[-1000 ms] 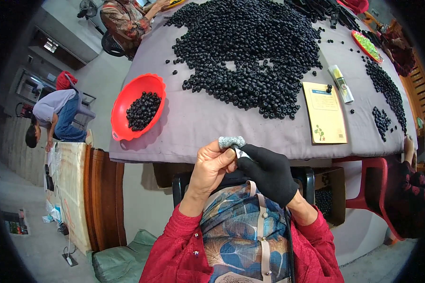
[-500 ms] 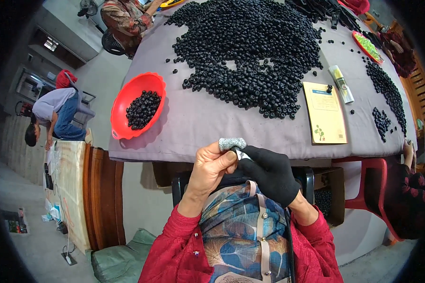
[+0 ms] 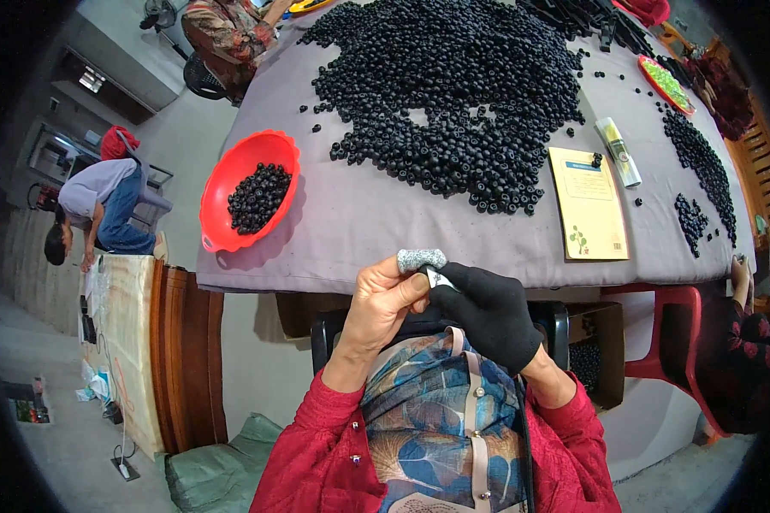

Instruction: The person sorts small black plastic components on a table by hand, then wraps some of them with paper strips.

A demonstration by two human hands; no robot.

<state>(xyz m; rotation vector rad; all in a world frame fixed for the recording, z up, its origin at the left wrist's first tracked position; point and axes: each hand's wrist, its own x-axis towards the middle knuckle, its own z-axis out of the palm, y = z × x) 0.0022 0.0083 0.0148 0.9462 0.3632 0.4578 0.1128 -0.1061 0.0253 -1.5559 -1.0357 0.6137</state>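
My left hand [image 3: 382, 299] is bare except for a grey knitted finger sleeve [image 3: 421, 260] on one finger. Its thumb and fingers are pinched together. My right hand [image 3: 490, 309], in a black glove, is closed and meets the left fingertips just off the table's front edge. Between the two hands shows a small white piece [image 3: 438, 279] with a dark mark; whether it is held or wrapped on the gloved thumb I cannot tell. Anything else inside the pinch is hidden. Beyond my hands lies a big heap of small black rounded parts [image 3: 453, 85] on the table.
A red scalloped bowl [image 3: 222, 184] holds more black parts at left. On the grey tablecloth [image 3: 351, 227] lie a yellow booklet [image 3: 592, 218], a clear tube-shaped pack [image 3: 618, 152] and a red dish [image 3: 664, 85] of green bits. Other people work around the table; a red chair [image 3: 672, 338] stands at right.
Both hands stay pinched together in nearly the same place. The white piece between them has turned slightly and shows a little more of its surface.
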